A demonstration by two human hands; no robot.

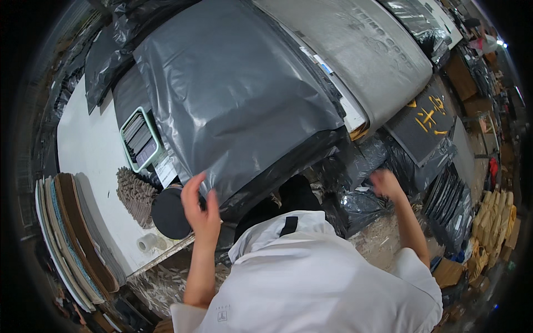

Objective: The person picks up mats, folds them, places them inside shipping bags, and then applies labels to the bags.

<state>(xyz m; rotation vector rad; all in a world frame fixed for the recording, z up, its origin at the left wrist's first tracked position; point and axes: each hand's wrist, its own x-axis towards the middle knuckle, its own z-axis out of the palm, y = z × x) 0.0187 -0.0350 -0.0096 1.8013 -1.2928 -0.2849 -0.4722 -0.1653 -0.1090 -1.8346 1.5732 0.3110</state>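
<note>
Dark grey, glossy plastic sheeting (233, 83) begins at the person's left hand (201, 208), which is spread with thumb apart from fingers and nothing visible in its grasp. The fingertips overlap the sheeting's near left corner; whether they touch is unclear. From there the sheet stretches far and to the right across a white table (89, 144); its longer side seems to run away from the body, leaning left at the far end. The right hand (387, 184), farther from the sheet, is off to the right of its near edge, above crumpled black plastic wrapping (363, 205); blur hides whether it grips anything. Left of the left hand sits a flat, round black disc (169, 213); farther left, a shaggy taupe textile bundle (135, 194).
</note>
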